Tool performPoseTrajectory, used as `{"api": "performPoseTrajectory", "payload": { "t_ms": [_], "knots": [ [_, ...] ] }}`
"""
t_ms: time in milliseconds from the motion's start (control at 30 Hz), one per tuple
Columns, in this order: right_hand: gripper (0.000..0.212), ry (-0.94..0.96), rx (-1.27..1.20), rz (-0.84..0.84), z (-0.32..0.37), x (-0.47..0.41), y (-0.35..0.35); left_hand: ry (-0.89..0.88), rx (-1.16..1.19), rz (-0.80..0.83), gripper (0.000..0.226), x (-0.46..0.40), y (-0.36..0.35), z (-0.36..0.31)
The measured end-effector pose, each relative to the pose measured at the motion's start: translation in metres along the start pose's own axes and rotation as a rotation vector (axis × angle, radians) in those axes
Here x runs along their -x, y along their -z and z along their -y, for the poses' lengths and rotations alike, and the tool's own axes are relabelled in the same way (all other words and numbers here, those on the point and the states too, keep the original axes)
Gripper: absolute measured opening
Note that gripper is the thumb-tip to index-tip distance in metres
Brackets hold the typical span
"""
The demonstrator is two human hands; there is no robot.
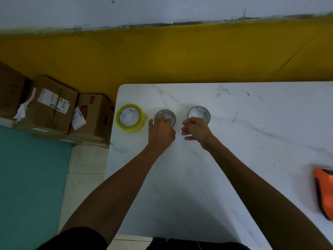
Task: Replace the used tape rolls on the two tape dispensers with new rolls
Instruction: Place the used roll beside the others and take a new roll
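Two near-empty cores stand on the worktop (pixel 234 141), evidently the used rolls already removed. Left hand (pixel 162 132) fingers pinch the near rim of the left core (pixel 164 114); right hand (pixel 195 131) fingers hang loosely curled just short of the right core (pixel 199 112), apparently gripping nothing. One full yellow roll (pixel 130 117) lies beyond the left fingers. An orange dispenser (pixel 324 192) sits well off the right fingers; fitting new rolls appears outstanding. No containers on the worktop.

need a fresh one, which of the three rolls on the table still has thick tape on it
The yellow tape roll, leftmost near the table corner. The two grey rolls by the hands, and, look like nearly bare cores.

cardboard boxes (pixel 54 103) on the floor beside the marble table (pixel 252 123)
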State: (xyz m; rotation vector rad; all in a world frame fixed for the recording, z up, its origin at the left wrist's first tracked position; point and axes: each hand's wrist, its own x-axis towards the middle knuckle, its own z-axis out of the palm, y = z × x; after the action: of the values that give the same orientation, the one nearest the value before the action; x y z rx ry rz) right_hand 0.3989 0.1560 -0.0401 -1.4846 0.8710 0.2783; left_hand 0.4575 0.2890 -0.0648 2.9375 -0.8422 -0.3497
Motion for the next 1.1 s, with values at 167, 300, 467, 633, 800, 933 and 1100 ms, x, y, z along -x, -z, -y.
{"api": "performPoseTrajectory", "payload": {
  "t_ms": [167,300,467,633,800,933,1100],
  "knots": [
    [0.021,0.024,-0.005,0.001,0.002,0.0,-0.006,-0.011,0.063,-0.178,0.028,-0.003,0.018,0.025],
    [0.021,0.017,-0.038,0.002,0.002,-0.002,-0.01,0.091,0.067,-0.16,0.032,-0.001,0.023,0.058],
    [0.017,0.027,-0.073,0.034,-0.004,-0.002,-0.026,0.162,0.034,-0.132,0.037,0.006,0.017,0.084],
    [0.017,-0.023,-0.138,0.04,-0.015,-0.001,-0.057,0.168,0.051,-0.092,0.033,0.01,0.013,0.094],
    [0.014,-0.128,-0.202,0.073,-0.028,0.0,-0.096,0.163,0.047,-0.037,0.025,0.01,0.01,0.102],
    [0.012,-0.207,-0.246,0.104,-0.033,-0.002,-0.123,0.147,0.035,-0.01,0.016,0.009,0.007,0.111],
    [0.012,-0.249,-0.295,0.072,-0.032,-0.008,-0.14,0.089,0.01,-0.039,0.003,0.009,0.003,0.118]
  ]
}}
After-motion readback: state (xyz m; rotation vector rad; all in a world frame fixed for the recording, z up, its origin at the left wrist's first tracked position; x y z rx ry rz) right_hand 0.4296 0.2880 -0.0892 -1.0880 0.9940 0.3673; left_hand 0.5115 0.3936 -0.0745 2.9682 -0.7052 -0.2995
